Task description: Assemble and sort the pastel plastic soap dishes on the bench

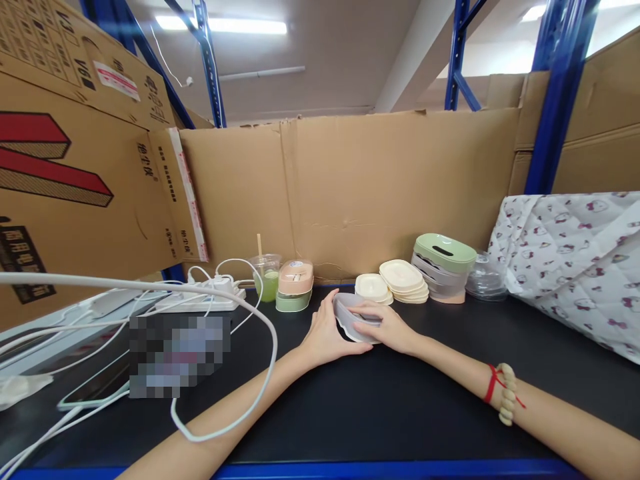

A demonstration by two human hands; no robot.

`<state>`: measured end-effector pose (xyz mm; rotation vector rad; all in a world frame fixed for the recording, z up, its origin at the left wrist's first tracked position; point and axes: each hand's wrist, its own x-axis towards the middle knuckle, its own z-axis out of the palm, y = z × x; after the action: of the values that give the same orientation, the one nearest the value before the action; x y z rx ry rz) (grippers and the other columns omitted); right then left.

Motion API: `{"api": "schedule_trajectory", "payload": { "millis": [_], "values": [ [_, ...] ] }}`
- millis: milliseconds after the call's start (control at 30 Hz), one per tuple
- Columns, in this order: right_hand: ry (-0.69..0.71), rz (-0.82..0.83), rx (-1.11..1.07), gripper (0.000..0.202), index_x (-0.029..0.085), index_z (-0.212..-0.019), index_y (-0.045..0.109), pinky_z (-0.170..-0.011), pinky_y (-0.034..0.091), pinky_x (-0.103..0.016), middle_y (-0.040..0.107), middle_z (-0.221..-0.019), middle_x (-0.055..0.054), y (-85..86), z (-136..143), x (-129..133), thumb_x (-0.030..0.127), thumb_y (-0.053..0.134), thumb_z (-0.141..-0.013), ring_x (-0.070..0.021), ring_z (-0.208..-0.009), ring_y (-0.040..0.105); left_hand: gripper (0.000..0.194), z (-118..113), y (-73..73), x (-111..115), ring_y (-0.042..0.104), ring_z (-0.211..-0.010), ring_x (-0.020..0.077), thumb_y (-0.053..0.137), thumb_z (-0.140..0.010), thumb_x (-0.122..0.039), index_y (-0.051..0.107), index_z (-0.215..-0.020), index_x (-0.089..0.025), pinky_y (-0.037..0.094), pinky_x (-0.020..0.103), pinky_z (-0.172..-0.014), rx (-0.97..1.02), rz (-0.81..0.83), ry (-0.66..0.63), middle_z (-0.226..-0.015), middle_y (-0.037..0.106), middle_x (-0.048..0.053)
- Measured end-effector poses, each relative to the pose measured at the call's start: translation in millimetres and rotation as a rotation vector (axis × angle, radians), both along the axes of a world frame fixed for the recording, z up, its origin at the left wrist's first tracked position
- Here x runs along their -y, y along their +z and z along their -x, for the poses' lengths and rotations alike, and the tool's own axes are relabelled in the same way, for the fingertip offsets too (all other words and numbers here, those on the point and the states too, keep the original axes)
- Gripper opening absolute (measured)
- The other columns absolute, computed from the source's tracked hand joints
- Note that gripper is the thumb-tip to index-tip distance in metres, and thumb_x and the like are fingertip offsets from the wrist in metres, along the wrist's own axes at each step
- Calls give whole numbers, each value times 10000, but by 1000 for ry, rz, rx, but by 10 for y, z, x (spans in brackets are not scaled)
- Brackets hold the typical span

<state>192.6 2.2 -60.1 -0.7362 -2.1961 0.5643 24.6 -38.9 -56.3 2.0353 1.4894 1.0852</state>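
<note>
Over the middle of the black table, my left hand (pixel 325 337) is curled round the left side and underside of a grey oval plastic shell (pixel 346 308) with a wavy edge. My right hand (pixel 387 327) grips the same shell from the right, its fingers reaching into the hollow. A thin pale edge shows beneath the shell, and I cannot tell whether it is a separate part. Just behind my hands lie cream rounded plates (pixel 373 287) and a taller stack of cream plates (pixel 403 277). Farther right, a green slotted oval piece (pixel 445 252) tops a stack of grey shells (pixel 440 280).
A pink-and-green lidded box (pixel 295 285) and a cup of green drink (pixel 270 283) stand back left. White cables (pixel 270 347) loop over my left forearm from a power strip (pixel 200 301). Clear plastic pieces (pixel 486 277) and quilted fabric (pixel 575 260) lie right. Cardboard (pixel 360 193) walls the back.
</note>
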Motion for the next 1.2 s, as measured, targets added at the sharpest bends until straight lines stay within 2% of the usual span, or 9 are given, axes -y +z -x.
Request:
{"api": "schedule_trajectory", "payload": {
  "millis": [167, 300, 433, 533, 733, 800, 933, 1067, 1200],
  "values": [
    [-12, 3, -84, 402, 214, -1016, 705, -904, 456, -465, 654, -1079, -74, 13, 17, -35, 508, 549, -790, -288, -1029, 582, 1113, -8, 18, 28, 279, -1302, 348, 754, -479, -434, 155, -1375, -161, 204, 517, -1071, 10, 61, 0, -1421, 255, 181],
    [-71, -58, -235, 507, 169, -831, 731, -753, 528, -425, 692, -857, -89, 80, -38, -73, 579, 433, -829, -266, -814, 641, 1171, 19, -2, 10, 255, -1318, 342, 776, -445, -396, 121, -1386, -161, 137, 527, -1083, -24, 111, -43, -1423, 256, 182],
    [-171, -402, -248, 352, 211, -843, 732, -761, 538, -397, 688, -905, -83, 141, -154, -63, 522, 578, -786, -249, -848, 646, 1056, 42, 6, 8, 238, -1324, 350, 757, -493, -425, 214, -1374, -218, 136, 566, -1061, -92, 87, -99, -1412, 291, 154],
    [-116, -680, -111, 283, 234, -844, 730, -748, 548, -393, 693, -860, -75, 177, -207, -26, 487, 617, -787, -250, -875, 646, 951, 44, 26, 25, 233, -1324, 338, 736, -524, -440, 305, -1344, -227, 164, 544, -1061, -144, 86, -113, -1396, 310, 136],
    [9, -1057, 134, 271, 222, -868, 715, -748, 562, -392, 708, -828, -63, 222, -182, 30, 444, 560, -858, -244, -898, 652, 909, 42, 10, 10, 256, -1305, 332, 716, -552, -468, 346, -1350, -235, 197, 514, -1060, -176, 83, -109, -1372, 322, 123],
    [19, -1126, 152, 257, 218, -870, 710, -785, 554, -415, 709, -828, -60, 221, -174, 32, 422, 552, -868, -243, -899, 654, 917, 38, 5, 2, 241, -1308, 334, 714, -555, -470, 345, -1358, -227, 201, 515, -1058, -181, 72, -118, -1357, 337, 126],
    [12, -1153, 224, 242, 243, -871, 702, -910, 487, -488, 710, -841, -46, 212, -172, 34, 421, 538, -879, -237, -918, 651, 889, 24, 17, 11, 286, -1275, 345, 718, -551, -466, 385, -1343, -233, 236, 516, -1042, -173, 66, -110, -1306, 374, 122],
    [29, -1260, 267, 228, 252, -851, 687, -975, 446, -474, 710, -841, -10, 228, -146, 72, 373, 503, -910, -197, -909, 654, 821, 20, 27, 23, 340, -1229, 352, 715, -565, -456, 437, -1312, -259, 252, 521, -1030, -180, 77, -103, -1249, 401, 113],
    [71, -1338, 214, 211, 201, -837, 673, -1013, 413, -469, 708, -831, -15, 253, -110, 118, 299, 504, -918, -178, -913, 647, 779, 30, 12, 9, 335, -1230, 355, 710, -578, -465, 469, -1289, -257, 259, 518, -1027, -189, 59, -110, -1245, 400, 113]
  ]
}}
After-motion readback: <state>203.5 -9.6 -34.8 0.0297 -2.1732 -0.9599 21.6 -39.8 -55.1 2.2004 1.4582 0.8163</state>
